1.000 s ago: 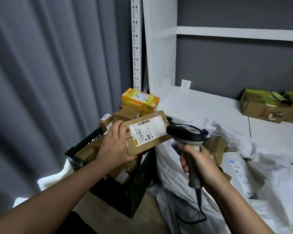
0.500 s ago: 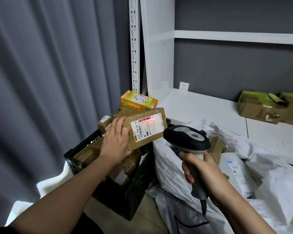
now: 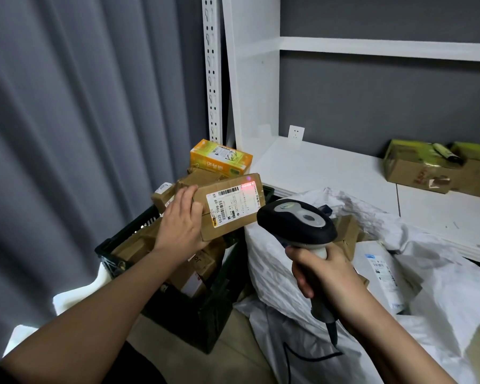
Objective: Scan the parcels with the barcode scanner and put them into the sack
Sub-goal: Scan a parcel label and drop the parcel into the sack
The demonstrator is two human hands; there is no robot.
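**Red light on the parcel's label**

The left hand [image 3: 181, 223] holds a flat brown cardboard parcel [image 3: 231, 207] by its left end. The fingers curl over the top edge, and the palm sits against the side. The parcel is up in the air, above a dark plastic crate [image 3: 178, 306] full of other brown boxes. It tilts a little, with its right end higher. A white paper label [image 3: 234, 203] with black bars faces the camera. A red glow shines on the top right part of the label.

The right hand [image 3: 327, 281] grips the grey handle of a black and grey barcode scanner [image 3: 297, 224]. The fingers wrap all the way round the handle. The scanner's head is just to the right of the parcel and a bit lower, close to it but not touching. It points toward the label. A black cord [image 3: 311, 356] hangs down from the bottom of the handle.

Under the scanner lies a big white woven sack [image 3: 275, 273], open and crumpled. Some brown boxes and a white flat mailer bag [image 3: 383, 275] lie inside it.

An orange and yellow box [image 3: 221, 157] sits on top of the pile at the back of the crate. Behind is a white shelf [image 3: 330, 167] with a green and brown cardboard box [image 3: 416, 167] on it. A grey curtain [image 3: 81, 120] hangs on the left.
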